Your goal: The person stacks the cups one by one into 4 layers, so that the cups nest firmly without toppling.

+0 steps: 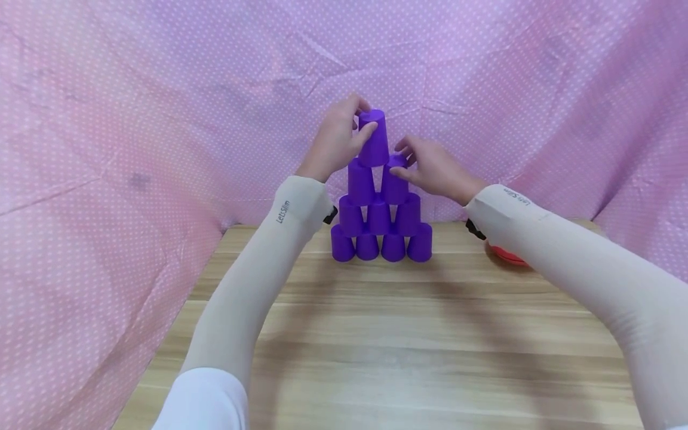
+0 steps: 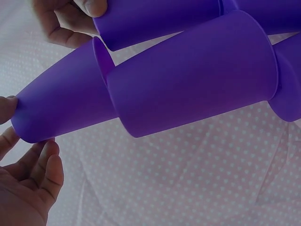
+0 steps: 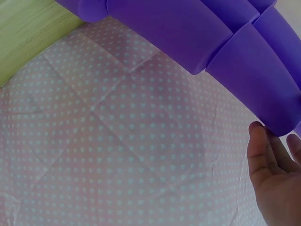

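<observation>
Upside-down purple cups (image 1: 378, 216) stand stacked as a pyramid near the table's back edge. At its peak my left hand (image 1: 337, 136) grips the top cup (image 1: 374, 143) by its narrow closed end, thumb in front and fingers behind. In the left wrist view, that cup's rim (image 2: 99, 61) meets the closed end of the left cup (image 2: 193, 77) in the row below. My right hand (image 1: 432, 167) holds the upper end of that row's right cup (image 1: 395, 184) between thumb and fingers. In the right wrist view, its fingers (image 3: 257, 146) lie against this cup's closed end.
A red round object (image 1: 507, 257) lies on the wooden table (image 1: 387, 340) at the right, partly hidden by the right forearm. Pink dotted cloth (image 1: 242, 89) hangs behind the table and along its sides.
</observation>
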`<state>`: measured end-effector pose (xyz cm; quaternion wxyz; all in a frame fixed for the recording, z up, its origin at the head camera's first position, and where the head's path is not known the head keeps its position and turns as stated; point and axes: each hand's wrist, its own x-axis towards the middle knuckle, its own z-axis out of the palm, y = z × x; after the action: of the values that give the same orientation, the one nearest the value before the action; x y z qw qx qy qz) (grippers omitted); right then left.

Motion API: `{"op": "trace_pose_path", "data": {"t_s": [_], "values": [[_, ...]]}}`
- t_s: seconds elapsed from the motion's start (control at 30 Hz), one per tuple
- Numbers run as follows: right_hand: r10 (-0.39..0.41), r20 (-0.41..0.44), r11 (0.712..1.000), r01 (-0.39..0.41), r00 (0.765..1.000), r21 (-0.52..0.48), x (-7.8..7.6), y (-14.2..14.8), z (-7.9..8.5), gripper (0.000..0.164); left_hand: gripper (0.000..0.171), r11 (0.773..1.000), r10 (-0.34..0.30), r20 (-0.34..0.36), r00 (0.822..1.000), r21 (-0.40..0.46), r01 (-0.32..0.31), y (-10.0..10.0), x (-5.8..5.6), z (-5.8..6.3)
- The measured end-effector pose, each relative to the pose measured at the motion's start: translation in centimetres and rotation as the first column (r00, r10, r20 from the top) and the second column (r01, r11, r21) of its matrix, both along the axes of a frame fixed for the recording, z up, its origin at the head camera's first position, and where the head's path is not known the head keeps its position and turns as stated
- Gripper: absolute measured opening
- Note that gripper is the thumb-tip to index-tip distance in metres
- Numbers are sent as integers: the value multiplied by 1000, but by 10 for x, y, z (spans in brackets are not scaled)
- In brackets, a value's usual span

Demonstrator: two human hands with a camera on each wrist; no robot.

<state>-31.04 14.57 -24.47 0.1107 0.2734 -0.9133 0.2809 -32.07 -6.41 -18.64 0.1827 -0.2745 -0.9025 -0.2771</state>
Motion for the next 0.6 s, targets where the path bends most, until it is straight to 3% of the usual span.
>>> {"op": "trace_pose_path", "data": {"t_s": [0.33,0.47,0.6], "values": [[39,-48,999,-40,998,-18,1,-1,-5,44,29,1000,9,27,1000,-4,-9,1,-3,-3],[34,-10,999,-34,999,-18,2,0,-4,50,33,999,36,50,998,2,-36,-4,0,-4],[1,24,1000,-1,1000,-6,7,8,-1,59,44,997,73,9,997,-32,-73,-19,9,-11]]}}
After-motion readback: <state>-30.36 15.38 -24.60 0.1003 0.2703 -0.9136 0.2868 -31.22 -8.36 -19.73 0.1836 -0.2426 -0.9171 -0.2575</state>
